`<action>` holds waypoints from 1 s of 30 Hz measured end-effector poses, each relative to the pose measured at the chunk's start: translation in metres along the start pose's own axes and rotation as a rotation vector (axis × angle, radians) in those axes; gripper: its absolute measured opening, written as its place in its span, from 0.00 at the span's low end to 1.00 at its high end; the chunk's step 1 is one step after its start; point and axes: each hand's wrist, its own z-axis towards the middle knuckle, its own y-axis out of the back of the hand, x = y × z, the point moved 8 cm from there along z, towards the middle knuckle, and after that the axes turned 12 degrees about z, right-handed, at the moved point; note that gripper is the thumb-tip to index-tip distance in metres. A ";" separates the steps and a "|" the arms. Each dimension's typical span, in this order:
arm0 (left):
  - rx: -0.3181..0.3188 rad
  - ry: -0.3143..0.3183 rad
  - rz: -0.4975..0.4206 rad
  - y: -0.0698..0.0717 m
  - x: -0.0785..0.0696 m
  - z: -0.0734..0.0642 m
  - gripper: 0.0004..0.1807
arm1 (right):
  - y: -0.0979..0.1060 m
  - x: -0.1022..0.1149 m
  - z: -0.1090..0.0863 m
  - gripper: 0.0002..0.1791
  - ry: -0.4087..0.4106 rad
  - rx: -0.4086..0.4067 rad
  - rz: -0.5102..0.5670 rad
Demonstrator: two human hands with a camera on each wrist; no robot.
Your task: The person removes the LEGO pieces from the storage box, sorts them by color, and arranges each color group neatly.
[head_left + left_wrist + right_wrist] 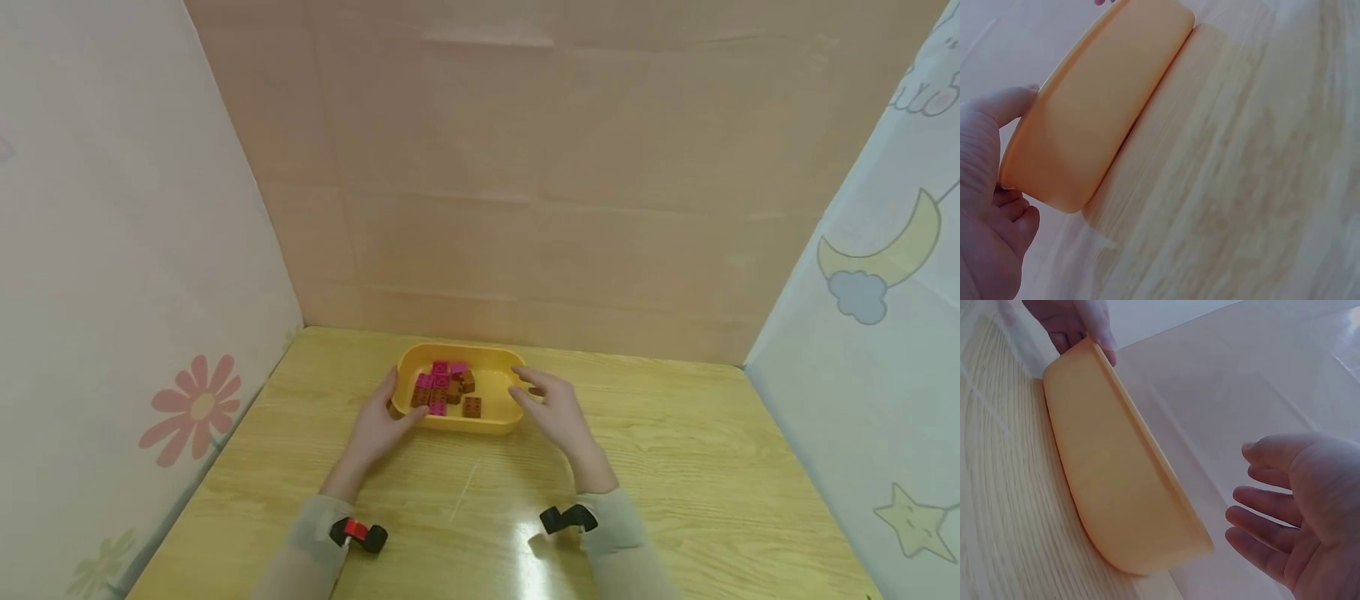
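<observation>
A yellow plastic tray (498,427) sits on the table toward the back, with magenta and brown toy bricks (438,390) gathered mostly in its left half. My left hand (378,425) grips the tray's left end, thumb over the near rim and fingers around the outer side, as the left wrist view also shows. At the opposite end is my right hand (553,407), its fingers spread and loosely bent. The right wrist view shows a gap between those fingers (1266,519) and the tray wall (1116,462). From both wrists the bricks are hidden behind the wall.
The wood-grain table (675,450) extends to both sides and in front of the tray. A tan paper backdrop (525,183) stands behind it. Patterned panels close off the left (150,250) and right (862,375). Black bands with small devices (568,519) are on both wrists.
</observation>
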 end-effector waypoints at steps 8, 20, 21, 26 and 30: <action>0.003 -0.041 -0.034 0.001 0.001 -0.002 0.54 | -0.019 0.000 0.009 0.20 -0.024 0.032 0.053; 0.005 -0.063 -0.067 0.006 -0.003 -0.002 0.52 | -0.043 -0.006 0.015 0.21 -0.068 0.118 0.087; 0.002 -0.068 -0.064 0.006 -0.004 -0.001 0.52 | -0.043 -0.006 0.015 0.21 -0.067 0.119 0.085; -0.010 -0.081 -0.034 0.005 -0.006 -0.001 0.51 | -0.042 -0.010 0.013 0.21 -0.100 0.129 0.090; -0.014 -0.082 0.001 0.005 -0.007 -0.003 0.50 | -0.041 -0.011 0.011 0.22 -0.127 0.140 0.078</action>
